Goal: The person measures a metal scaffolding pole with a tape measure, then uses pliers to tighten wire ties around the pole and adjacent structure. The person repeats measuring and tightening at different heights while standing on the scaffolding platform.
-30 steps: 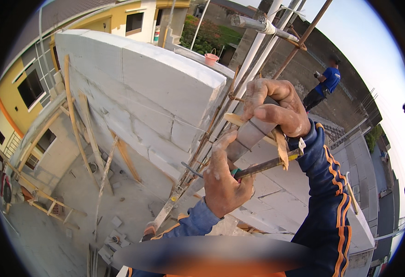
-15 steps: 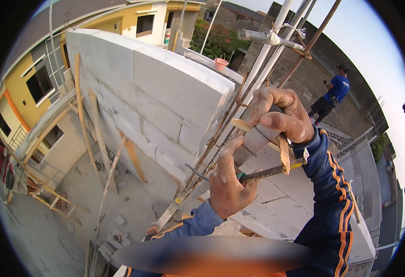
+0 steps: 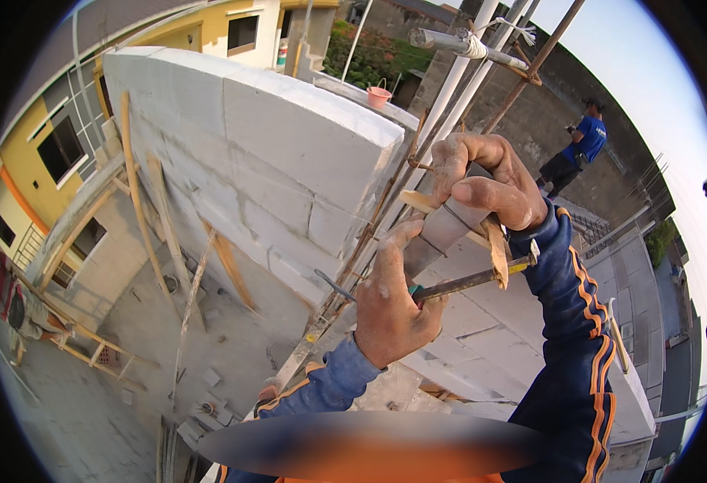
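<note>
My right hand (image 3: 494, 181) is closed around a smooth grey rounded piece (image 3: 456, 219) with thin dark bands across it. A pale wood strip (image 3: 416, 201) and a splintered wood strip (image 3: 496, 251) stick out beside it. My left hand (image 3: 398, 298) is lower and to the left, its fingers curled round a narrow dark bar (image 3: 474, 280) with a yellow end and a metal tip. A bit of green shows at its grip. The left index finger reaches up to the grey piece's lower end. A curved metal rod (image 3: 334, 284) shows left of this hand; its other end is hidden.
A white block wall (image 3: 305, 137) runs at the left, with wooden props (image 3: 148, 193) against it. Upright poles with a tied crossbar (image 3: 466, 50) stand just beyond my hands. Lower block work (image 3: 482, 354) lies beneath. Far right, a person in blue (image 3: 583, 145) stands. A pink bucket (image 3: 378, 97) sits behind the wall.
The view has shifted slightly, so the surroundings sit a little further left and up. Both hands keep their grips, the left a touch lower in the picture.
</note>
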`<act>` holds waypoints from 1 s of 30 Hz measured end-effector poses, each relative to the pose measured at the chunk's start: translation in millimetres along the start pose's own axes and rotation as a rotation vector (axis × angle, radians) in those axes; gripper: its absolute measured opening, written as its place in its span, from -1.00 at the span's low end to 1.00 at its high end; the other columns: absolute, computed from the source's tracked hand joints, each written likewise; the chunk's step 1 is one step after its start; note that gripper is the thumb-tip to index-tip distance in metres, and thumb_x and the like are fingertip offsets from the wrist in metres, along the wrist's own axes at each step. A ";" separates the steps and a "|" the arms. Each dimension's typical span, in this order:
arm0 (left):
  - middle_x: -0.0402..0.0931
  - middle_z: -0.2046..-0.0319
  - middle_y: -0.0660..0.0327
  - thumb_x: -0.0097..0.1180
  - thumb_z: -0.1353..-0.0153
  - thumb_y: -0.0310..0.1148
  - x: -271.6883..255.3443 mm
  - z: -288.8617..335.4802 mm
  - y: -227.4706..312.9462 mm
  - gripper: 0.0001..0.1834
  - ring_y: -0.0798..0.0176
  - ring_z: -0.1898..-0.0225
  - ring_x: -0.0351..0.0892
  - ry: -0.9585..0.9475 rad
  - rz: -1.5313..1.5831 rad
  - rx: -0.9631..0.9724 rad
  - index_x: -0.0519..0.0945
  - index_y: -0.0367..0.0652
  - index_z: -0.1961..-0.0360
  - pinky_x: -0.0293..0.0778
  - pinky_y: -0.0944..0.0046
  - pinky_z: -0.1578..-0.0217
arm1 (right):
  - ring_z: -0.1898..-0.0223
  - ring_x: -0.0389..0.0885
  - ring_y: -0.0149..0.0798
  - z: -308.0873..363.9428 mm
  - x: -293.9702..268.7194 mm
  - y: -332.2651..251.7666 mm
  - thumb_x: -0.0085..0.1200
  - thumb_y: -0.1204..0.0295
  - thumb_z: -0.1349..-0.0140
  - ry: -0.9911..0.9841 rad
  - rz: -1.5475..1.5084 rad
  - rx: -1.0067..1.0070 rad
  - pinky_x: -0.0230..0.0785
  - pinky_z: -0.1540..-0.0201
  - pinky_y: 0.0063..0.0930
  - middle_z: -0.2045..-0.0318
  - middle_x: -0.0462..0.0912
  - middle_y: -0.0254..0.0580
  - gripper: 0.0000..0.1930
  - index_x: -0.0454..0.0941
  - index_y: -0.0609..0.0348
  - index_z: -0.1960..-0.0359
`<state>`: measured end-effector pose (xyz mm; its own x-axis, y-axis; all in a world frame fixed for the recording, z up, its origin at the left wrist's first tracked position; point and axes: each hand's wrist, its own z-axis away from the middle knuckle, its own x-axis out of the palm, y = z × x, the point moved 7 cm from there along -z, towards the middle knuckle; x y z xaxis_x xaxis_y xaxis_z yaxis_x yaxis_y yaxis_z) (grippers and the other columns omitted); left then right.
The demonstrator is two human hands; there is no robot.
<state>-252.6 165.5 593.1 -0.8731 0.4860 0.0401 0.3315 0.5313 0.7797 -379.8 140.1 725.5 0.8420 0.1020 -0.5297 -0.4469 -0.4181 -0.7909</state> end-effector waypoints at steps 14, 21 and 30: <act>0.31 -0.27 -0.18 0.33 0.05 -0.50 -5.0 -3.0 -5.2 -0.10 -0.06 -0.01 0.60 -0.007 0.071 0.101 0.19 -0.31 -0.35 0.64 0.18 0.22 | 0.10 0.66 0.02 8.6 -29.2 34.2 -0.31 -0.04 -0.48 -0.069 -0.065 0.315 0.39 -0.16 -0.14 0.21 0.73 0.14 -0.32 0.70 0.40 0.15; 0.29 -0.29 -0.19 0.34 0.05 -0.49 -5.5 -5.7 -6.8 -0.10 0.06 0.19 0.62 -0.047 0.130 0.031 0.19 -0.28 -0.35 0.57 0.23 0.37 | 0.13 0.62 -0.03 6.0 -26.3 44.0 -0.23 0.03 -0.46 -0.238 -0.018 0.267 0.38 -0.14 -0.10 0.26 0.71 0.07 -0.39 0.71 0.38 0.31; 0.36 -0.23 -0.22 0.25 0.12 -0.59 -9.7 -7.8 -5.6 -0.11 -0.30 -0.21 0.50 -0.070 0.204 -0.020 0.20 -0.22 -0.33 0.60 0.01 -0.09 | 0.05 0.58 -0.01 12.7 -18.5 39.2 -0.39 -0.03 -0.43 -0.221 -0.010 0.200 0.37 -0.14 -0.11 0.23 0.67 0.09 -0.29 0.68 0.41 0.22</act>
<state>-248.7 152.4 593.3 -0.7616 0.6293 0.1550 0.4906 0.4035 0.7724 -416.8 133.3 700.4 0.7701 0.3085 -0.5583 -0.5081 -0.2325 -0.8293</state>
